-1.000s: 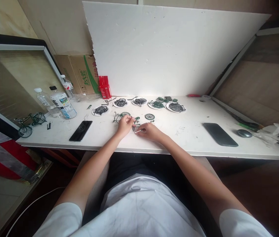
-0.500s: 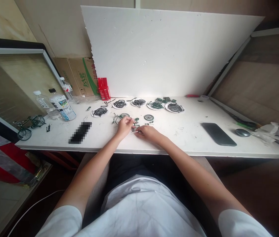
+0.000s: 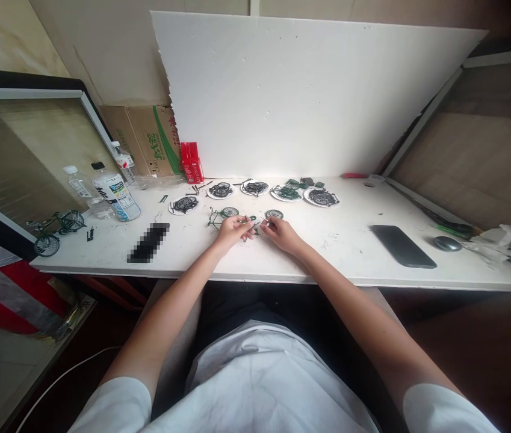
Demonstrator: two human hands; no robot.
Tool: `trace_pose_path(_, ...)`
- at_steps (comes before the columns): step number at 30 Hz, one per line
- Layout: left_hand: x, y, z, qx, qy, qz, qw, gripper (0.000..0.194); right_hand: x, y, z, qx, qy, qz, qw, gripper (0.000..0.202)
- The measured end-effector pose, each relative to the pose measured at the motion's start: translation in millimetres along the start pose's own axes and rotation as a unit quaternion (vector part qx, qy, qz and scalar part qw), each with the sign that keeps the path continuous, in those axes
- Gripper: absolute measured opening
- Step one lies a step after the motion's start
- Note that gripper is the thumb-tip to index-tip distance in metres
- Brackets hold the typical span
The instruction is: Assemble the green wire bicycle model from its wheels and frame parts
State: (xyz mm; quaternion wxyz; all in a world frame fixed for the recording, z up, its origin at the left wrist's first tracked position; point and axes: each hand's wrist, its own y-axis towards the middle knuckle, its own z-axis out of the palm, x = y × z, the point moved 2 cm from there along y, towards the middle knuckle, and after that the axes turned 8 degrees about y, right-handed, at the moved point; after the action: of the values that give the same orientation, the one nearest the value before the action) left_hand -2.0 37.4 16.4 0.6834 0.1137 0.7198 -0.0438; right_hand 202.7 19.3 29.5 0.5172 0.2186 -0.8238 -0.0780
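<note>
My left hand is closed in a pinch on a small dark green model bicycle part, which pokes out past the fingertips. Just to its right, my right hand is closed around what looks like a slim, pale-tipped tool, mostly hidden by the fingers. The hands are apart above the white table. Behind the left hand lies a green model bicycle frame with a wheel at its end. A loose wheel with a green rim lies just beyond the right hand.
Paper plates of model parts stand in a row behind the hands. An assembled model bicycle stands at the far left, near several plastic bottles. A phone and a mouse lie on the right. A white foam board leans behind.
My right hand has drawn back to the right and slightly up, away from the left hand, turning the slim tool's tip upward. My left hand has rotated, still pinching the green part.
</note>
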Motion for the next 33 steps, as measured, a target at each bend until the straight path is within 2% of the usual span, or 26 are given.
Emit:
trace_pose_path(9, 1, -1, 2.9, 0.003, -0.014, 0.001, 1.0, 0.049, -8, 3, 3, -0.052, 0.042, -0.02, 0.998, 0.027)
trace_pose_path(17, 0, -6, 4.1, 0.061, -0.028, -0.031, 0.997, 0.064, -13, 2, 10, -0.032, 0.046, -0.043, 0.997, 0.027)
trace_pose_path(26, -1, -8, 1.7, 0.112, -0.01, -0.026, 0.993, 0.063, -5, -2, 10, -0.039, 0.038, -0.052, 0.997, 0.029)
trace_pose_path(33, -1, -9, 3.2, 0.116, 0.001, -0.027, 0.993, 0.061, -6, -1, 10, -0.054, 0.062, -0.061, 0.995, 0.03)
